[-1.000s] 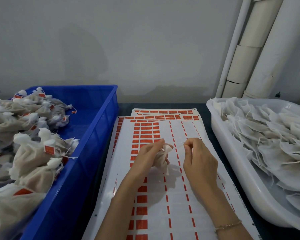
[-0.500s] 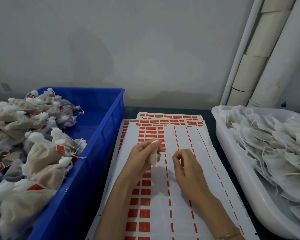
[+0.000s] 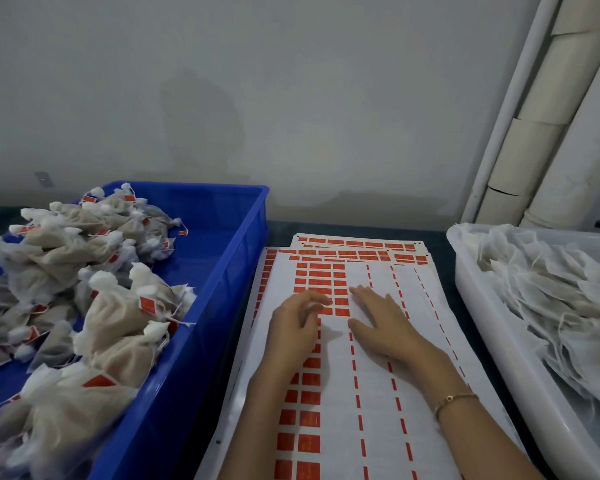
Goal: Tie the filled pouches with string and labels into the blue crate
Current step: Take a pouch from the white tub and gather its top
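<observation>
Dark worktop (image 3: 442,247). Blue crate (image 3: 229,271) at 9 o'clock, heaped with tied pouches (image 3: 118,317). White tub (image 3: 468,299) of flat pouches (image 3: 551,306) at 3. Label sheets (image 3: 378,393) at 6. We see left grip (image 3: 300,323) loosely curled, holding nothing, over red labels (image 3: 321,282); right grip (image 3: 383,318) spread flat, fingers straight, resting on the sheet.

Both forearms are bare. Behind the right hand (image 3: 383,322), a thin gold-coloured chain bracelet (image 3: 456,399) with one small round charm circles the wrist.
</observation>
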Available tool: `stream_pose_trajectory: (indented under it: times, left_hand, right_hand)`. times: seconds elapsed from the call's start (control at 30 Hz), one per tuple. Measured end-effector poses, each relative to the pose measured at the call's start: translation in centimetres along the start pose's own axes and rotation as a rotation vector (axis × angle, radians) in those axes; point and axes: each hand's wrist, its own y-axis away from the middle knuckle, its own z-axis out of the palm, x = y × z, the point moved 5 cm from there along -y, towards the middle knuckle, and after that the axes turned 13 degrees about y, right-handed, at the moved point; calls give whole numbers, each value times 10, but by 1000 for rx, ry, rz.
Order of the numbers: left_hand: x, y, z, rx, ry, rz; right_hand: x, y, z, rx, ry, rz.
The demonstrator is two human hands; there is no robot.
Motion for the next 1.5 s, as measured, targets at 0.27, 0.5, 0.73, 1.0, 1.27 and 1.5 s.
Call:
stream_pose_trajectory:
  times: [0.27, 0.5, 0.73, 1.0, 1.27, 1.5]
  left_hand:
    - [17, -15, -1, -34, -330, 113]
    - [9, -25, 24, -319, -480, -17]
    - [-11, -20, 22, -359, -447, -84]
    - [-14, -16, 17, -330, -461, -49]
    - [-13, -16, 20, -303, -495, -27]
    - [-12, -15, 24, -292, -498, 12]
  right_hand:
    - [8, -6, 3, -85, 182, -58]
    - [2, 7, 4, -42, 232, -133]
    - [13, 19, 10, -68, 151, -139]
    - [11, 18, 8, -65, 212, -163]
    - [7, 18, 4, -27, 252, -134]
    - [5, 22, -2, 20, 237, -128]
